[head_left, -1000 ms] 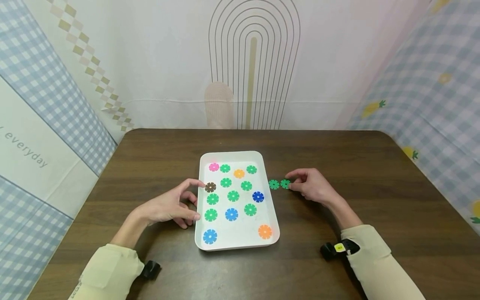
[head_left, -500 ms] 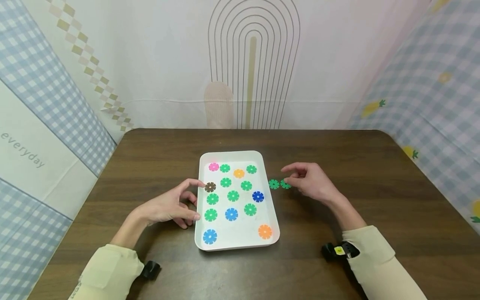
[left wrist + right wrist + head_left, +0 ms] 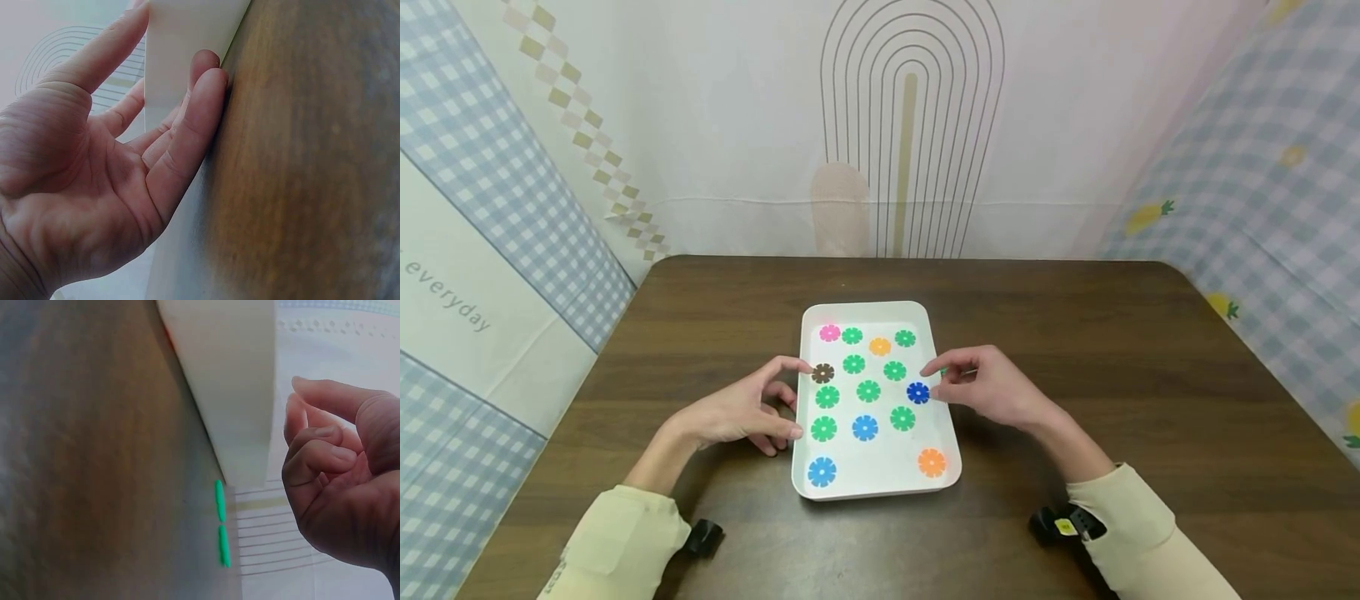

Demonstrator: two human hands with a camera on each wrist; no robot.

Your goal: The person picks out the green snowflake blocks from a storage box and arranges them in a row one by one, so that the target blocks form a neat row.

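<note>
A white tray (image 3: 875, 487) holds several notched, flower-shaped plastic discs, most of them green. My left hand (image 3: 737, 412) rests against the tray's left rim, index fingertip near the brown disc (image 3: 823, 373) and thumb lower along the edge. In the left wrist view, fingers (image 3: 194, 119) of that hand lie beside the outer wall. Over the right rim is my right hand (image 3: 992, 387), thumb and index finger apart beside the dark blue disc (image 3: 918, 392), nothing visible between them. Two green discs (image 3: 220, 501) lie on the table past the tray in the right wrist view; the hand mostly hides them in the head view.
The brown wooden table (image 3: 737, 292) extends around the tray. A white patterned cloth (image 3: 737, 125) hangs behind its far edge, with checked blue cloth at both sides. A pink disc (image 3: 830, 333) and an orange disc (image 3: 932, 462) lie in the tray.
My right hand has let go of the green disc on the table, lifted, and moved left to the tray's right rim. My left hand has stayed in place.
</note>
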